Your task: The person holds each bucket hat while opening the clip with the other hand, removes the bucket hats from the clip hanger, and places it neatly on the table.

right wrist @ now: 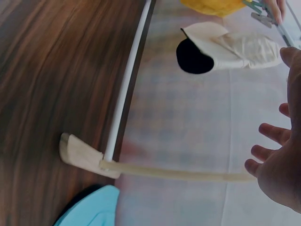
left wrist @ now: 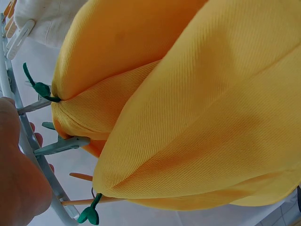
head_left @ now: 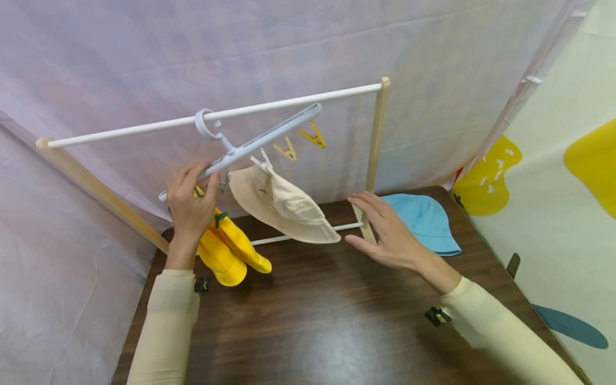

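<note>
A light grey-blue clip hanger (head_left: pixel 262 140) hooks over the rack's white top rail, tilted with its left end lower. My left hand (head_left: pixel 189 200) grips that left end, fingers behind the bar in the left wrist view. Two yellow hats (head_left: pixel 226 262), with green sprout trims, hang from clips below that hand. Mid-bar, a white clip holds a cream hat (head_left: pixel 289 208). Two yellow clips (head_left: pixel 314 135) toward the right end hold nothing. My right hand (head_left: pixel 387 232) hovers beside the rack's right post, fingers spread, touching nothing visible.
The rack has wooden side posts (head_left: pixel 377 133) and a white top rail (head_left: pixel 144 128). A light blue bucket hat (head_left: pixel 423 222) lies at the back right of the dark wooden table (head_left: pixel 308 321). Pale cloth (head_left: pixel 289 43) hangs behind the rack.
</note>
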`<state>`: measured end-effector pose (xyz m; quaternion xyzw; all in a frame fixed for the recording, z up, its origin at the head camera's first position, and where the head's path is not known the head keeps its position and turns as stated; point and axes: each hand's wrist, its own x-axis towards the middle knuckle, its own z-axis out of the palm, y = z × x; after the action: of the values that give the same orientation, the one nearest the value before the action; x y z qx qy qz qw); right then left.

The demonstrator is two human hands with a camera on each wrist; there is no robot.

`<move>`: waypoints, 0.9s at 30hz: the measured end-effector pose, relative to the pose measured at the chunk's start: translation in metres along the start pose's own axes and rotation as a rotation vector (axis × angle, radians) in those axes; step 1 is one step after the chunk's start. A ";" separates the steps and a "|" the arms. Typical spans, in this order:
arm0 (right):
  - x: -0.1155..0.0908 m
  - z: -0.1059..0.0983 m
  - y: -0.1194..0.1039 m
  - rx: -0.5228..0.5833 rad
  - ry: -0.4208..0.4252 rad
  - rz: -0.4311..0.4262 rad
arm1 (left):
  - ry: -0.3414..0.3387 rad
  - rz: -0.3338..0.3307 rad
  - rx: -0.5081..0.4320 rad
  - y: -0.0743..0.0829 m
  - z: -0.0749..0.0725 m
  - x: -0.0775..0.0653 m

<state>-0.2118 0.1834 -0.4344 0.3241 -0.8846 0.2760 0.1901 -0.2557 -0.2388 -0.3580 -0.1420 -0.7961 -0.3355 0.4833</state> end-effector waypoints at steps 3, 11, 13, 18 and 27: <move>0.010 0.004 -0.005 0.003 -0.002 -0.019 | 0.001 0.003 -0.002 0.000 0.000 0.001; 0.031 0.014 -0.015 0.003 -0.006 -0.067 | 0.002 -0.002 0.002 -0.001 0.000 0.000; 0.036 0.016 -0.017 0.013 -0.012 -0.068 | 0.001 -0.004 0.003 0.000 0.000 0.000; 0.045 0.020 -0.022 0.032 -0.015 -0.063 | 0.001 -0.005 0.004 -0.001 0.000 0.000; 0.059 0.026 -0.027 0.071 -0.043 -0.005 | 0.004 -0.004 0.002 -0.001 0.001 0.001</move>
<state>-0.2396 0.1225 -0.4149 0.3387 -0.8774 0.2995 0.1603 -0.2570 -0.2386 -0.3579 -0.1393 -0.7957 -0.3359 0.4844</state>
